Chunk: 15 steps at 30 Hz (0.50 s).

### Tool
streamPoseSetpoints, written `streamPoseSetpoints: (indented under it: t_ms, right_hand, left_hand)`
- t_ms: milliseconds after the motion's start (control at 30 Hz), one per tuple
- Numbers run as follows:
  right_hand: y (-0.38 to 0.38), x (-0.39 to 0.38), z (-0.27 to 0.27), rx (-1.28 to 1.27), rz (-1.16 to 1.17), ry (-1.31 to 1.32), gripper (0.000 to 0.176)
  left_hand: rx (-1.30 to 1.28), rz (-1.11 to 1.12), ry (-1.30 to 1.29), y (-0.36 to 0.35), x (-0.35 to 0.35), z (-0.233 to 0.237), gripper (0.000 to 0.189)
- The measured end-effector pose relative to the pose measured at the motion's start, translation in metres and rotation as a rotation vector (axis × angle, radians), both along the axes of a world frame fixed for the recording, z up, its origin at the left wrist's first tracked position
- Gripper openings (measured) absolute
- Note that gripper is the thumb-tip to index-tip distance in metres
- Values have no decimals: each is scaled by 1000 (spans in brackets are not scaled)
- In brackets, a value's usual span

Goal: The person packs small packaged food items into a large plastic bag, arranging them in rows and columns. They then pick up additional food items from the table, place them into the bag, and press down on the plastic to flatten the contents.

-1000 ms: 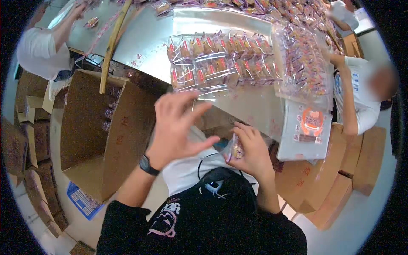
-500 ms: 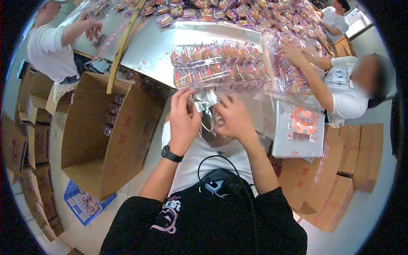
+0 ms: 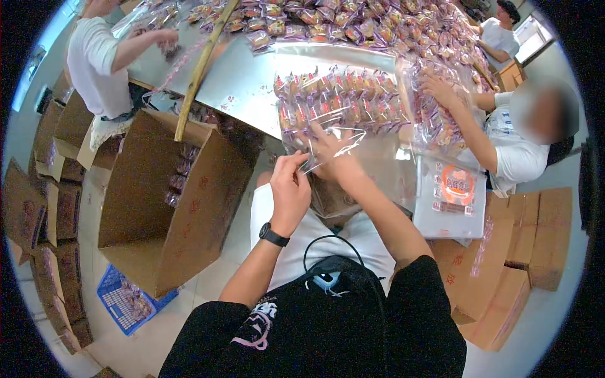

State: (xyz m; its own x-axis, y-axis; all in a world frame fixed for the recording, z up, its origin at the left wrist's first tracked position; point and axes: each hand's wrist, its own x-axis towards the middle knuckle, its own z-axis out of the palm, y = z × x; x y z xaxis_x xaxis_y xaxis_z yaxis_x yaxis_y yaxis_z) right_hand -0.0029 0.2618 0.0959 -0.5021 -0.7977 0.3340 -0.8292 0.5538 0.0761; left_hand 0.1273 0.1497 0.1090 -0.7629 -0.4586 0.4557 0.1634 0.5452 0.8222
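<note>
A large clear plastic bag (image 3: 353, 142) lies over the near edge of the metal table, with its mouth toward me. Two neat rows of small wrapped pastries (image 3: 346, 112) lie in line with it. My left hand (image 3: 292, 189) pinches the left edge of the bag's mouth between thumb and fingers. Beside it, my right hand (image 3: 335, 154) reaches forward under the clear film, fingers apart, close to the near row of pastries. Glare on the film partly covers those fingers.
A stack of printed plastic bags (image 3: 450, 198) lies to the right. Loose wrapped pastries (image 3: 372, 25) heap across the back of the metal table (image 3: 236, 69). A wooden stick (image 3: 205, 66) crosses its left side, above an open carton (image 3: 189, 208). Co-workers stand left, right and far right.
My right hand has moved forward under the film toward the pastries. My left hand still holds the bag's edge. The view has shifted slightly, and the left co-worker's arm has stretched out.
</note>
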Motion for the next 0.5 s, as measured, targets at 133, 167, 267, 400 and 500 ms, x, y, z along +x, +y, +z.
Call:
streamPoseSetpoints:
  t_ms: [133, 167, 267, 400, 500]
  right_hand:
    - [5, 4, 23, 142, -62, -53, 83]
    - [11, 8, 21, 169, -78, -309, 91]
    - [32, 22, -1, -167, -118, -365, 94]
    - [63, 19, -11, -197, -60, -283, 89]
    - [74, 19, -15, -267, -174, -249, 84]
  left_hand:
    - [-1, 114, -92, 3, -5, 13, 41]
    - [-19, 147, -107, 3, -4, 11, 44]
    - [140, 120, -204, 0, 3, -8, 47]
    - [385, -16, -242, -12, 17, -27, 39]
    - [638, -68, -270, -8, 21, -18, 35]
